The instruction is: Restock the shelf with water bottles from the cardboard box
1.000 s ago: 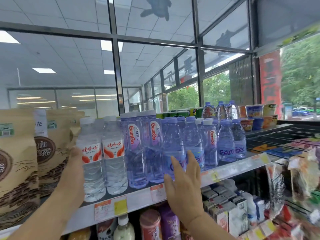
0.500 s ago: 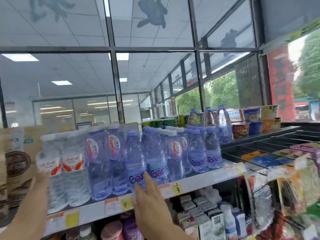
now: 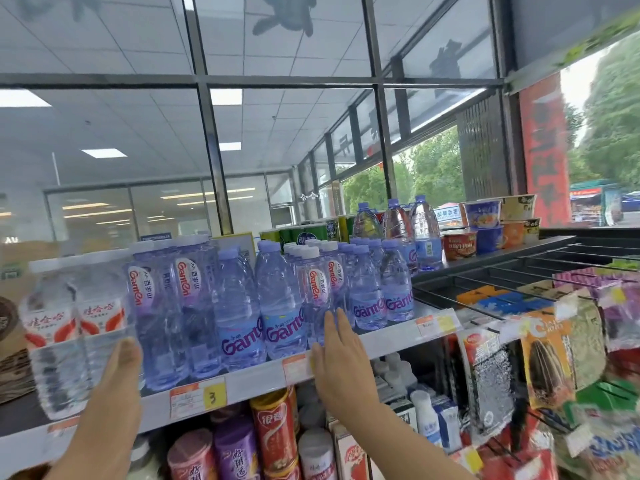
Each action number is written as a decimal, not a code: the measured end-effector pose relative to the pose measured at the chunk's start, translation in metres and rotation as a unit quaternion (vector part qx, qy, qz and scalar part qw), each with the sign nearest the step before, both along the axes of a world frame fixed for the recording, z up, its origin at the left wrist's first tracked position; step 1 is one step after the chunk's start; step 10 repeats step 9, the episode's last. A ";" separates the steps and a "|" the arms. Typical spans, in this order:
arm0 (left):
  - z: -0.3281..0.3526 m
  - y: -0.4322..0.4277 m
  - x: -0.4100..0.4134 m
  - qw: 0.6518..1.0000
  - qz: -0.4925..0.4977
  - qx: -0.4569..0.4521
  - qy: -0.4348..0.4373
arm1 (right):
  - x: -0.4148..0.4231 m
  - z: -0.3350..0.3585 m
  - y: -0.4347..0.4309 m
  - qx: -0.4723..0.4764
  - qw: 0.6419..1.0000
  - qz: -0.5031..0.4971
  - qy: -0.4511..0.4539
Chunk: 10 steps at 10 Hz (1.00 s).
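Two clear water bottles (image 3: 55, 323) with red-and-white labels stand at the left end of the grey shelf (image 3: 256, 379). My left hand (image 3: 114, 393) is wrapped around the right one from below, thumb up against it. To their right are several rows of purple-tinted Ganten bottles (image 3: 239, 306). My right hand (image 3: 339, 362) is flat with fingers straight, its fingertips resting on a front-row Ganten bottle (image 3: 315, 299) at the shelf edge. The cardboard box is out of view.
Brown kraft bags (image 3: 10, 341) stand left of the bottles. Behind on the right are big water bottles (image 3: 422, 230) and cup noodles (image 3: 485, 216). Cans (image 3: 273, 431) and cartons (image 3: 429, 417) fill the shelf below. Snack packs (image 3: 543, 358) hang from a wire rack (image 3: 519, 268) at right.
My left hand has shifted from the left side of the clear bottles to their right front. My right hand stays at the front-row Ganten bottles. The camera has tilted and moved.
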<state>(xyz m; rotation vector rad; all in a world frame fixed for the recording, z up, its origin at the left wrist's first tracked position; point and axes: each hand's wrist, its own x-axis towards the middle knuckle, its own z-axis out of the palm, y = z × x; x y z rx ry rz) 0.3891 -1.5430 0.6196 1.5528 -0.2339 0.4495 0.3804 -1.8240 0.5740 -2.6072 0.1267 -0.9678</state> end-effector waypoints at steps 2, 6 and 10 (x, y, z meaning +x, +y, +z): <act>0.003 -0.014 -0.006 0.998 -0.058 -0.016 0.033 | -0.002 0.003 -0.001 0.018 1.000 0.024 -0.002; 0.036 -0.017 -0.034 0.998 -0.062 -0.020 0.015 | -0.043 0.032 0.032 0.058 0.987 0.129 -0.076; 0.032 0.048 -0.086 0.998 -0.055 0.010 -0.025 | -0.128 0.053 0.089 0.052 0.985 0.122 -0.111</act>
